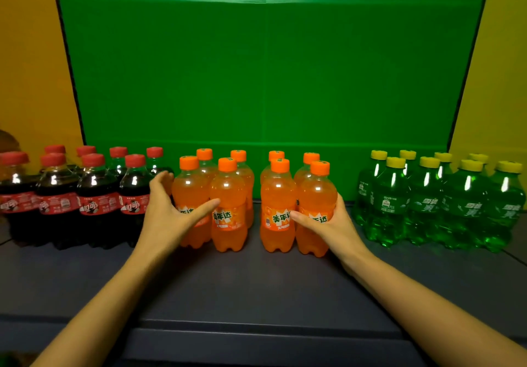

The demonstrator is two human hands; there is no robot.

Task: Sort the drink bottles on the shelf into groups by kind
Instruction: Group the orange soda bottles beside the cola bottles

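Your colas (pixel 98 195) run off the shelf's (pixel 256 286) left edge, so the leftmost one is cut by the frame; eight red caps show. Back rows are mostly hidden behind front ones. Eight orange bottles (pixel 228 206) stand mid-shelf in two clusters of four with a gap between. Eight green bottles (pixel 427 198) sit toward the right edge. Your left hand (pixel 168 212) cups the left orange cluster, fingers spread wide; your right hand (pixel 328 221) wraps the right cluster's front bottle.
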